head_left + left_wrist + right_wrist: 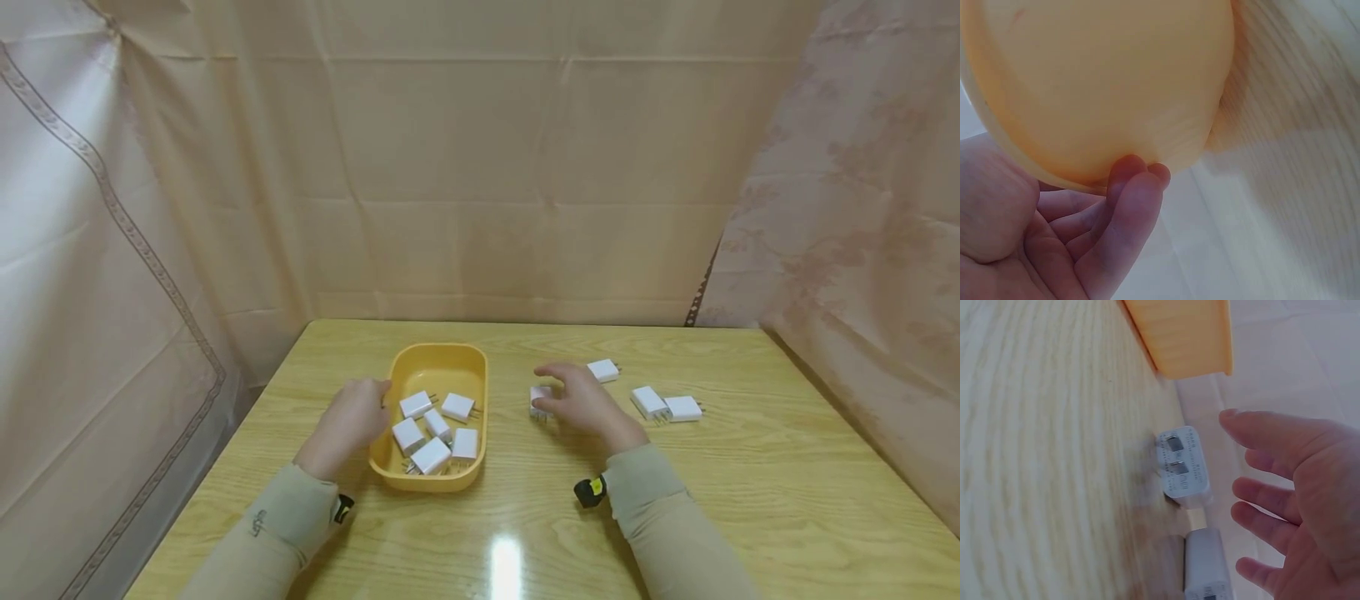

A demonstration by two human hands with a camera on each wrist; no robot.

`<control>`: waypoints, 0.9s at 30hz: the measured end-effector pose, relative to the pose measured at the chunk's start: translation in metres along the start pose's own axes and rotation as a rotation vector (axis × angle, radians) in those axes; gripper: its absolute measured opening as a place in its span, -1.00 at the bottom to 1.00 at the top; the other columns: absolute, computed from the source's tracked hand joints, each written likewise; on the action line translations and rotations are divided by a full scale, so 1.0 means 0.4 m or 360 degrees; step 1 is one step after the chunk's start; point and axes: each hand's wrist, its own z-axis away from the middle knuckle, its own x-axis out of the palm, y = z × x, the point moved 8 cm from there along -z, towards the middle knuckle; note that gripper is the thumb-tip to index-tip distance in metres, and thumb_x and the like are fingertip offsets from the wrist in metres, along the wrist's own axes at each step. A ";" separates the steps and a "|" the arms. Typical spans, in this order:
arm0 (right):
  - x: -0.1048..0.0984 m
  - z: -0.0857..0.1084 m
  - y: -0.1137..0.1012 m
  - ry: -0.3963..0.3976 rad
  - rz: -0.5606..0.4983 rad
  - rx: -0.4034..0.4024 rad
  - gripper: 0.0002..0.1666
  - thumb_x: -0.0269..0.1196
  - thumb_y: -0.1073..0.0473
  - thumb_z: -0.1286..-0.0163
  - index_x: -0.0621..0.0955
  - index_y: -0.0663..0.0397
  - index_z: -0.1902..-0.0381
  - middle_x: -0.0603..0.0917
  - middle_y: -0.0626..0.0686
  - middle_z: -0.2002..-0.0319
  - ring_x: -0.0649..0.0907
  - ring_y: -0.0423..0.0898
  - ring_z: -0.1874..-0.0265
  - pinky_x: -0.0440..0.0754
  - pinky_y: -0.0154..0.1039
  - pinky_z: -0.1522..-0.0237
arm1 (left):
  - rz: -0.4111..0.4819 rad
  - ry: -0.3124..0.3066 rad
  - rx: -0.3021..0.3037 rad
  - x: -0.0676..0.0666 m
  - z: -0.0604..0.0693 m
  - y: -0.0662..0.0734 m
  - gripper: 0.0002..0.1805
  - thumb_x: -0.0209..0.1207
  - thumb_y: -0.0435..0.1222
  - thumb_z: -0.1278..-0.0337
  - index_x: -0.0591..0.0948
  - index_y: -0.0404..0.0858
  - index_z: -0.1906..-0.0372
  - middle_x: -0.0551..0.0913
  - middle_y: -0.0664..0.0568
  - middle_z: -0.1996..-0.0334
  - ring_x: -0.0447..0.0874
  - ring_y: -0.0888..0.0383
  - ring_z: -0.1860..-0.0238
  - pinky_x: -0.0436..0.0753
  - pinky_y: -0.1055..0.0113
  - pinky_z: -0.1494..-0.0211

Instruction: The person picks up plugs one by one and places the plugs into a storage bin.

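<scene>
A yellow plastic tub (438, 373) stands left of centre on the table. Inside it lie several white phone chargers (432, 456), prongs showing on some. My left hand (356, 417) grips the tub's left side wall, fingers curled at its edge in the left wrist view. To the tub's right, my right hand (585, 406) hovers with thumb and fingers spread around a single white charger (537, 398). In the right wrist view a gap shows between the fingers and that charger (1185, 462), whose two prongs face the camera.
Beyond the right hand lies one white charger (603, 371). Farther right, two more chargers (683, 408) lie against each other. The wooden table (772, 467) ends at fabric curtains (480, 183) behind and on both sides.
</scene>
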 end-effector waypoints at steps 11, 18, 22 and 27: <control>0.035 0.002 0.026 -0.0043 0.0023 0.0057 -0.34 0.44 0.11 -0.32 0.55 0.23 -0.32 0.59 0.20 -0.25 0.58 0.11 -0.15 0.49 0.12 -0.23 | 0.0000 0.0019 0.0020 -0.004 0.002 0.006 -0.49 0.11 -0.49 -0.23 0.52 -0.54 -0.29 0.63 -0.34 -0.11 0.44 0.15 0.68 0.46 0.36 0.65; 0.042 0.000 0.037 -0.0057 0.0044 0.0064 -0.35 0.45 0.10 -0.31 0.58 0.24 -0.30 0.61 0.18 -0.23 0.57 0.11 -0.20 0.48 0.10 -0.25 | -0.0010 0.0022 0.0023 -0.004 0.003 0.005 -0.49 0.12 -0.50 -0.22 0.52 -0.53 -0.29 0.64 -0.34 -0.10 0.44 0.15 0.69 0.44 0.38 0.67; 0.045 -0.002 0.040 -0.0059 0.0047 0.0055 -0.36 0.44 0.11 -0.32 0.58 0.24 -0.30 0.62 0.18 -0.22 0.57 0.11 -0.21 0.48 0.09 -0.26 | -0.0008 0.0019 0.0023 -0.003 0.003 0.005 -0.49 0.12 -0.50 -0.22 0.52 -0.53 -0.29 0.64 -0.35 -0.09 0.45 0.15 0.68 0.45 0.38 0.66; 0.047 -0.001 0.041 -0.0052 0.0059 0.0042 -0.38 0.43 0.12 -0.33 0.58 0.24 -0.29 0.63 0.18 -0.21 0.57 0.11 -0.20 0.49 0.08 -0.25 | -0.0007 0.0025 0.0029 -0.005 0.003 0.005 -0.50 0.12 -0.50 -0.22 0.52 -0.54 -0.29 0.64 -0.34 -0.09 0.45 0.15 0.67 0.46 0.36 0.65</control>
